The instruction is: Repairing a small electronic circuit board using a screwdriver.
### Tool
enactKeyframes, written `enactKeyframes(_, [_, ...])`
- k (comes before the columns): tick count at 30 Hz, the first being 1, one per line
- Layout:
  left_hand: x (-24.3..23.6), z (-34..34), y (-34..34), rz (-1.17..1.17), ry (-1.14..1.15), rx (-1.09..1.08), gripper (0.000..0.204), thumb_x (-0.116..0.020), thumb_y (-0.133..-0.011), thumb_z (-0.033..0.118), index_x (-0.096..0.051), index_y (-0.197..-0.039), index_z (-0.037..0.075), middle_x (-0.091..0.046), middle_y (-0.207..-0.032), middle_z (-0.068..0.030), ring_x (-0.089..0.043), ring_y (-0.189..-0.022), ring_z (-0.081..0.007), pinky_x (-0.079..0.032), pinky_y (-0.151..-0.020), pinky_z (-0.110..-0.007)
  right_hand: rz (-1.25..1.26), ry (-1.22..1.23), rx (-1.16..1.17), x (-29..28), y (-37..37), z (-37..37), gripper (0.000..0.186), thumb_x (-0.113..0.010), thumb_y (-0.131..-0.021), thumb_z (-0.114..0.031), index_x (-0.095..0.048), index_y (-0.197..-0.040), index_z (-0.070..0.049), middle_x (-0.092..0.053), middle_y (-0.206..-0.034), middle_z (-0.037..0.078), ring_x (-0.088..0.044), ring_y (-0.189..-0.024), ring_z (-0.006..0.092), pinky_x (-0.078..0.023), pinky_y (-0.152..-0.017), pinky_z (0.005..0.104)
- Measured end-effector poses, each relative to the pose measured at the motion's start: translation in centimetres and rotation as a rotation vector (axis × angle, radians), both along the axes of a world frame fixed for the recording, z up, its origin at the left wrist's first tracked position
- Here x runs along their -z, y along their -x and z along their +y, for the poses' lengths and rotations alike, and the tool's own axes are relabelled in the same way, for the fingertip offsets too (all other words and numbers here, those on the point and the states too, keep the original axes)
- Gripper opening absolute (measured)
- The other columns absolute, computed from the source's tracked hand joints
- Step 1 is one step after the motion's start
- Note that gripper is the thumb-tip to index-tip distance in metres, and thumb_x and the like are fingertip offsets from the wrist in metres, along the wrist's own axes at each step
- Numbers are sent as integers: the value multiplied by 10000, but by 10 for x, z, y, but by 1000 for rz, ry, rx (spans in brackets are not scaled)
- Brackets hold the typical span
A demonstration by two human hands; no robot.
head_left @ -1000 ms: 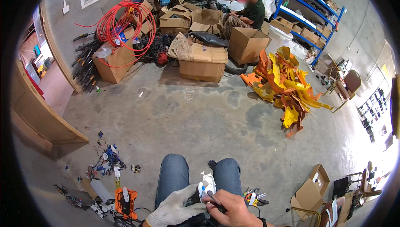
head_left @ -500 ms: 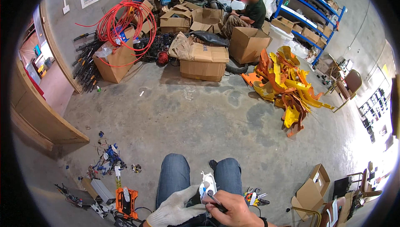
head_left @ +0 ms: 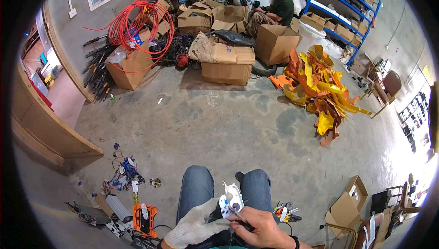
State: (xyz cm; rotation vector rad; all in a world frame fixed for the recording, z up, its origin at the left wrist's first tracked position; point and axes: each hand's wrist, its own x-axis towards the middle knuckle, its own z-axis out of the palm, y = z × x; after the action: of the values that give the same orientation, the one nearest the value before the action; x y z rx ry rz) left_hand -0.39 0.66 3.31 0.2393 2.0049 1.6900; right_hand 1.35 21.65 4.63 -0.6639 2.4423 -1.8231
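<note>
While the wearer sits with both knees in blue jeans, a small white plastic part (head_left: 232, 198) is held above the lap at the lower middle of the head view. The left hand (head_left: 196, 226), in a white knit glove, is closed around the part's lower end; the bare right hand (head_left: 258, 227) is closed on a thin tool (head_left: 238, 213) whose tip touches the part. The part is judged light, rigid and somewhat brittle, best gripped by its edges rather than its thin tabs.

On the concrete floor to the left, an orange tool (head_left: 145, 218) and scattered small parts (head_left: 125, 178) are seen. A small open cardboard box (head_left: 347, 203) lies at the right. Further off, large brown cardboard boxes (head_left: 227, 63) are piled, one carrying red coiled cable (head_left: 137, 20), beside a heap of yellow and orange plastic panels (head_left: 322, 84). Blue shelving (head_left: 343, 11) stands at the back right. A seated person (head_left: 274, 9) is seen among the boxes. No labels can be made out.
</note>
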Motion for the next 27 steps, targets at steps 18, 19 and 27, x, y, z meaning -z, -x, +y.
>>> enactKeyframes(18, [8,-3,3,-72,-226,-94,713,-717,-867,-14,-417,-1514,13,-608,-1324,-76,-580,-1198,-170,-449,-1068,-338,-76,-133,-43,10,9,3,203,-681,-834,10,-691,-1037,6,-623,-799,162,-630,-698,334,-501,-631,381])
enactKeyframes(19, [9,-2,3,-106,-258,-125,717,-717,-859,-23,-422,-1511,8,-612,-1317,-82,-580,-1197,-173,-448,-1068,-337,-83,-122,-23,14,10,6,198,-677,-833,12,-690,-1031,6,-627,-802,162,-633,-705,334,-505,-636,382])
enactKeyframes(27, [31,3,16,-35,-201,-163,687,-669,-837,-50,-474,-1491,23,-637,-1285,-81,-587,-1152,-150,-469,-1022,-306,210,-62,-83,91,33,12,295,-638,-776,22,-667,-1066,-23,-613,-791,121,-626,-695,318,-502,-617,393])
